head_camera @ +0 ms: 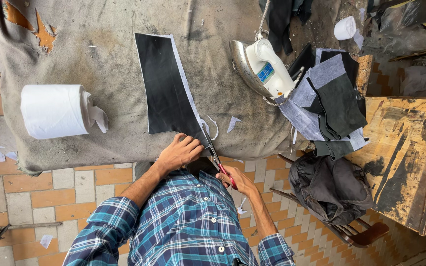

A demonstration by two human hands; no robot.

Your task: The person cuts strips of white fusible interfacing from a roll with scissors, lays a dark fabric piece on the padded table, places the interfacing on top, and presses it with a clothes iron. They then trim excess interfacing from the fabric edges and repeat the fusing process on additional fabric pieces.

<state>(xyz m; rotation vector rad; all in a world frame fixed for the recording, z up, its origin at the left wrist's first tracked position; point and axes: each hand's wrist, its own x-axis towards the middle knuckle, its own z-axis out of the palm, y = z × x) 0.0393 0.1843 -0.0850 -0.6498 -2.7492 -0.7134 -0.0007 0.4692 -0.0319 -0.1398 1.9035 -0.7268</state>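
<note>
Scissors (216, 160) in rt hand (236, 180) (fabric (166, 86) edge)

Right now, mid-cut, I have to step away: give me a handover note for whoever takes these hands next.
Left hand: flat, pressing down the near end of the long black fabric panel with white backing on the grey padded table cover.
Right hand: gripping the red-handled scissors, blades at the panel's near right edge.
Done: white offcut slivers lie beside the panel, so some trimming appears finished.
Left: white backing shows along the panel's right edge further up; it looks untrimmed.
Nearby: white electric iron, white paper roll, stack of dark cut pieces.
</note>
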